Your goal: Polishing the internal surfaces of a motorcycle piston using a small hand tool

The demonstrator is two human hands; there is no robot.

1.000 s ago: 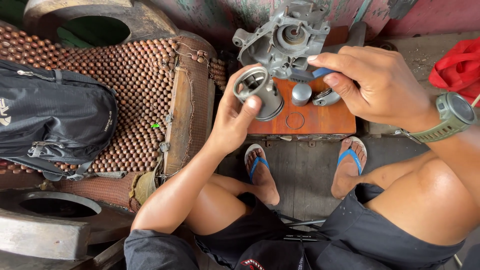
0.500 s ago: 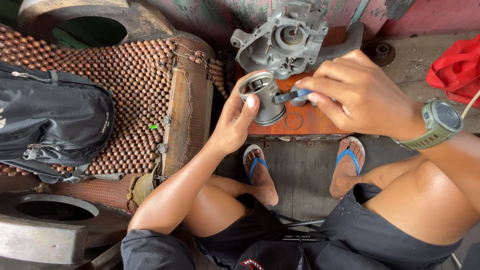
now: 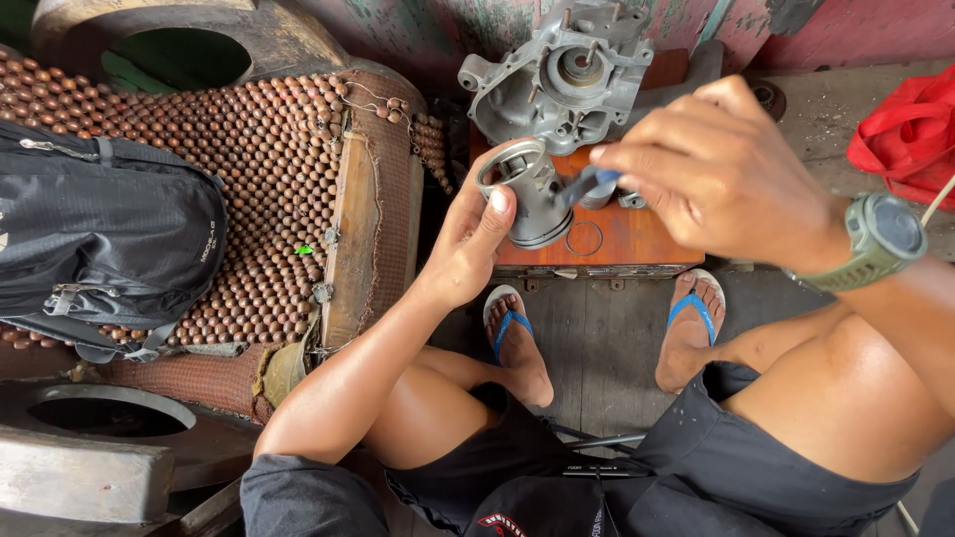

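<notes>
Left hand grips a grey metal piston, the fingers curled around its skirt and the thumb pressed flat against the side wall; the open end of the piston is tilted up and away from the camera. Right hand, closed with thumb and fingertips pinched together, holds a slim blue-handled tool whose tip meets the side of the piston. A green wristwatch sits on the right wrist. Both hands are raised above a low orange wooden stool, on which a faint ring mark shows. At the far edge of the stool, just beyond the piston, stands a grey cast engine casing with studs and a round bore, leaning toward a painted wall. Two feet in blue flip-flops rest on the floor just before the stool. Left of the person lies a brown wooden-bead seat mat, with a black backpack on top of it. A red bag lies at the right edge, well apart from the hands.
</notes>
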